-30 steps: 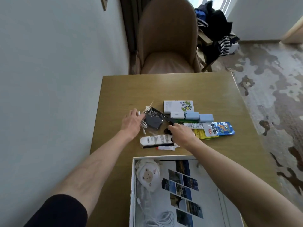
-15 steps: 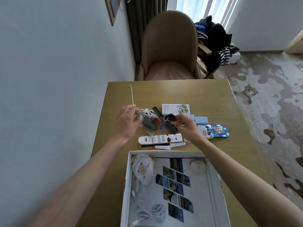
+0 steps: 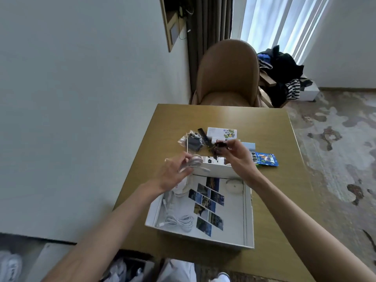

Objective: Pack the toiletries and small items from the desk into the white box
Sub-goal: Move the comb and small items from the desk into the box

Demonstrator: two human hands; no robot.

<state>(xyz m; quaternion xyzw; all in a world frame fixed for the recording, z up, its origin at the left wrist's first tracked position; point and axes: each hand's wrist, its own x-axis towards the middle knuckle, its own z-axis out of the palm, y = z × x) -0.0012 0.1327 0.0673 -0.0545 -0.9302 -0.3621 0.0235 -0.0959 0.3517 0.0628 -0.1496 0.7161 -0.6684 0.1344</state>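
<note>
The white box (image 3: 248, 220) stands open on the desk's near side. In it lie a coiled white cable (image 3: 180, 220), a photo collage sheet (image 3: 207, 202), a round white disc (image 3: 234, 185) and a white plush-like item (image 3: 181, 187) partly under my left wrist. My left hand (image 3: 173, 171) hovers over the box's far-left corner, holding a blurred white cord (image 3: 193, 162). My right hand (image 3: 238, 156) is above the far wall, pinching a small dark bundle (image 3: 219, 146). Beyond lie a clear bag with a dark grey item (image 3: 193, 141), a black comb (image 3: 203, 133), a white printed carton (image 3: 221, 132), a light blue case (image 3: 248, 145) and a blue snack packet (image 3: 265, 159).
The wooden desk (image 3: 203, 117) is pushed against the wall on the left. A tan chair (image 3: 227, 78) stands at its far end, and a pile of dark clothes (image 3: 281, 72) sits to its right. The floor drops away past the right edge.
Both hands have risen off the desk and come back over the box. The left has lifted the white cord, the right the dark bundle. My view has tilted up and pulled back.
</note>
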